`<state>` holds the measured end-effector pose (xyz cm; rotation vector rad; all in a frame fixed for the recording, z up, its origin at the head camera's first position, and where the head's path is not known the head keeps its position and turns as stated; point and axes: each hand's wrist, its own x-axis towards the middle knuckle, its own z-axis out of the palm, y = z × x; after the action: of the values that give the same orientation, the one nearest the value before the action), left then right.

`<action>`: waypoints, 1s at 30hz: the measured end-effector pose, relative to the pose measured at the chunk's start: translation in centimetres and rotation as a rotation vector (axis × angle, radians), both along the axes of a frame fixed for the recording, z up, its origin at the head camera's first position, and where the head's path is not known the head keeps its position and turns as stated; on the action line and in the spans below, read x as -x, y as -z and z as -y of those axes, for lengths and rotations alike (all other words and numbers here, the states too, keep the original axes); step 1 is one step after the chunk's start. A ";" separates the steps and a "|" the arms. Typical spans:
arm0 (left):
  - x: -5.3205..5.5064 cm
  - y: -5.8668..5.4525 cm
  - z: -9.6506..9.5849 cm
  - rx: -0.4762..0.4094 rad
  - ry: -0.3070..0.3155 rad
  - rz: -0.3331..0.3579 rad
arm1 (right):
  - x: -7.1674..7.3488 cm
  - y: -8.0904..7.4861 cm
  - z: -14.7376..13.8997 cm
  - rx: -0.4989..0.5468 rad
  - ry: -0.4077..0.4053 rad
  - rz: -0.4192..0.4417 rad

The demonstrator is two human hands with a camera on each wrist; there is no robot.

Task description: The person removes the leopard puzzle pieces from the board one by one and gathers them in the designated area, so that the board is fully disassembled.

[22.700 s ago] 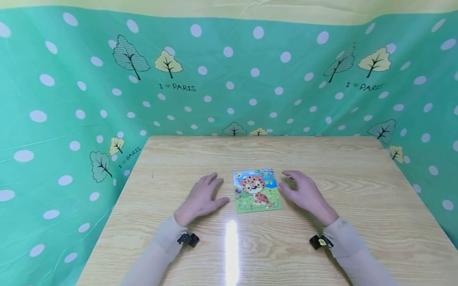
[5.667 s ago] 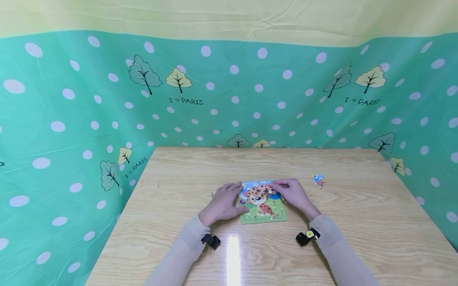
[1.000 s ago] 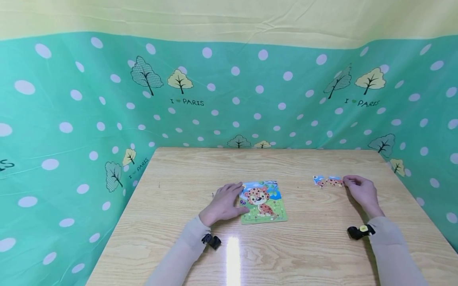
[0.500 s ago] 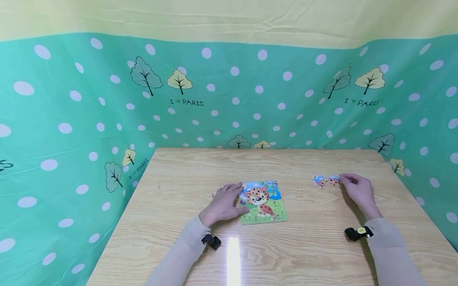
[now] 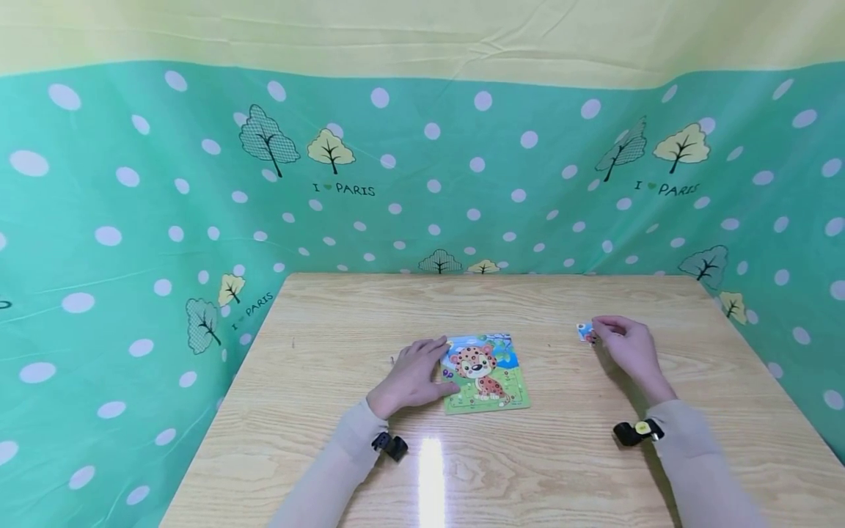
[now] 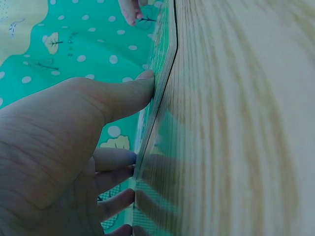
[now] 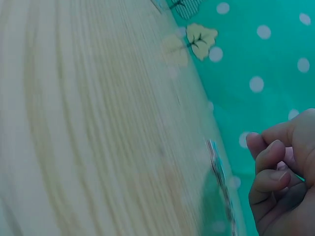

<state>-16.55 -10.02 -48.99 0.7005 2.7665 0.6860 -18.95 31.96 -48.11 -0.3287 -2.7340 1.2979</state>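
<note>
Leopard jigsaw board (image 5: 486, 375) flat mid wood-grain table (image 5: 535, 469), left hand (image 5: 411, 375) spread wide with thumb and fingertips touching its left side, right hand (image 5: 631, 350) narrow, fingers loosely bent, no piece visible in them, by loose jigsaw pieces (image 5: 584, 333) it partly hides in head view.

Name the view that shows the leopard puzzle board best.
The head view: the leopard puzzle board shows its printed face, with the left hand covering part of one side. The left wrist view has it nearly edge-on; the right wrist view, at most a sliver.
</note>
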 end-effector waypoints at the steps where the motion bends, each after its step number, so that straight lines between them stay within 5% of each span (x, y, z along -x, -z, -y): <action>1: 0.0 0.0 0.0 -0.001 0.001 -0.001 | 0.0 0.0 0.3 -0.002 -0.008 -0.004; 18: -0.1 0.0 0.1 0.002 0.007 -0.005 | 0.7 0.1 4.3 0.120 -0.109 -0.016; 30: 0.0 0.1 0.1 0.007 0.009 -0.012 | 1.4 0.6 8.3 0.085 -0.199 -0.005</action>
<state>-16.53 -10.15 -49.10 0.7173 2.7736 0.6725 -20.31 23.64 -48.73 -0.0603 -2.7708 1.4619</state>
